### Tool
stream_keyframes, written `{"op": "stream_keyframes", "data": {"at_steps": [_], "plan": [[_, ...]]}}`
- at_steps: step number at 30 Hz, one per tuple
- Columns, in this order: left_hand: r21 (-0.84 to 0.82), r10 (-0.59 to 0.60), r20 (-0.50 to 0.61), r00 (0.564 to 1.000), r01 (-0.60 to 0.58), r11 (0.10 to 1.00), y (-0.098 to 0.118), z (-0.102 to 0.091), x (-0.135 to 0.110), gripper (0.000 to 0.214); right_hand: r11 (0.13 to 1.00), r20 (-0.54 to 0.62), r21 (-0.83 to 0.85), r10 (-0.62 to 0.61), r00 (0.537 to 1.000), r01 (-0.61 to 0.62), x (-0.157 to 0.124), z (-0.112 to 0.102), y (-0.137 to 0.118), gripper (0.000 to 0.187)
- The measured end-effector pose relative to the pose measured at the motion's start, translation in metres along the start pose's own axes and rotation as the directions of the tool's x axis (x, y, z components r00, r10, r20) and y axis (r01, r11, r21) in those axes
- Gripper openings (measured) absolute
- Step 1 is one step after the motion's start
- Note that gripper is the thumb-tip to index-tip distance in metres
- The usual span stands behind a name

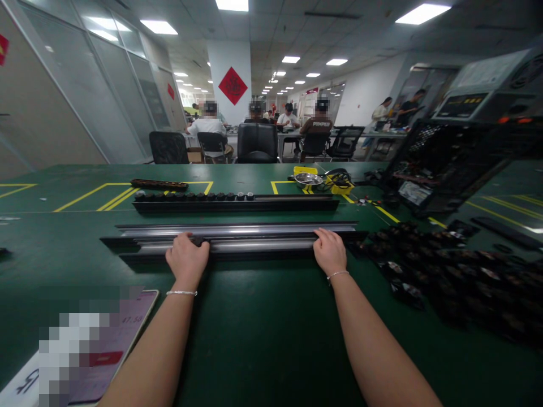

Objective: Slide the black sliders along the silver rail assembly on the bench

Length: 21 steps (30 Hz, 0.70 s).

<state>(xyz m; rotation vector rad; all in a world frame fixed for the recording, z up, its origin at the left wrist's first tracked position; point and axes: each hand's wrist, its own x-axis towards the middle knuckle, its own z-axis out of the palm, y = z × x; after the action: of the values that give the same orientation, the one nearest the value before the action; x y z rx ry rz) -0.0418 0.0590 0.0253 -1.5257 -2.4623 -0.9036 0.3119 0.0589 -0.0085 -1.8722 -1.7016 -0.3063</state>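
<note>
A long metal housing (254, 237) of black and silver channels lies across the green table (263, 339) in front of me. My left hand (186, 259) grips its near edge left of centre, fingers curled over it. My right hand (330, 251) grips the same edge further right, fingers also closed on it. Behind it lies a second long black strip (237, 203) with a row of black round sockets along its left half.
A heap of black socket parts (445, 271) covers the table at the right. A phone (97, 345) lies at the near left. A metal bowl (308, 180) and yellow tray (339, 185) stand further back, a black open case (449, 164) at right. People sit at desks beyond.
</note>
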Motion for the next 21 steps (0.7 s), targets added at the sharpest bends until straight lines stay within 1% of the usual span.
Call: {"op": "stream_keyframes", "data": {"at_steps": [7,16,21], "plan": [[0.0,0.067,0.051,0.996,-0.067,0.998,0.01,0.003,-0.005,0.043,1.0,-0.009,0.003,-0.003,1.0,0.003,-0.001,0.0,0.0,0.042],[0.025,0.156,0.041,0.987,-0.157,0.987,0.014,0.008,-0.009,0.039,1.0,-0.011,-0.018,-0.019,1.0,0.019,-0.001,0.003,0.002,0.042],[0.008,0.19,0.055,0.98,-0.19,0.982,0.019,0.009,-0.013,0.038,0.999,-0.01,-0.019,-0.029,1.0,0.029,-0.001,0.003,0.002,0.041]]}}
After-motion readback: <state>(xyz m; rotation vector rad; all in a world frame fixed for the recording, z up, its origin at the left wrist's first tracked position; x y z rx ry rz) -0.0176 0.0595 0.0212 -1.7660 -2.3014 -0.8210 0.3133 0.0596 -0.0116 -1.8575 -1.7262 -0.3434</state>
